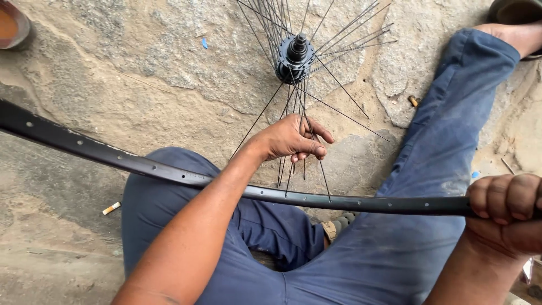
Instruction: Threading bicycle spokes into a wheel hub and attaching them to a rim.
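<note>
A black bicycle wheel rim [141, 166] arcs across my lap from the upper left to the lower right. My right hand [508, 217] is closed around the rim at the right edge of the view. Beyond the rim lies a black hub [294, 56] on the stone ground, with thin metal spokes [339, 85] fanning out from it. My left hand [293, 138] reaches past the rim and pinches several of the spokes that run from the hub toward the rim.
I sit on rough stone ground [141, 68] in blue trousers [395, 226], legs spread around the hub. A small brass nipple [414, 101] lies by my right leg. A cigarette butt [111, 208] lies at the left. A clay pot [11, 25] sits at top left.
</note>
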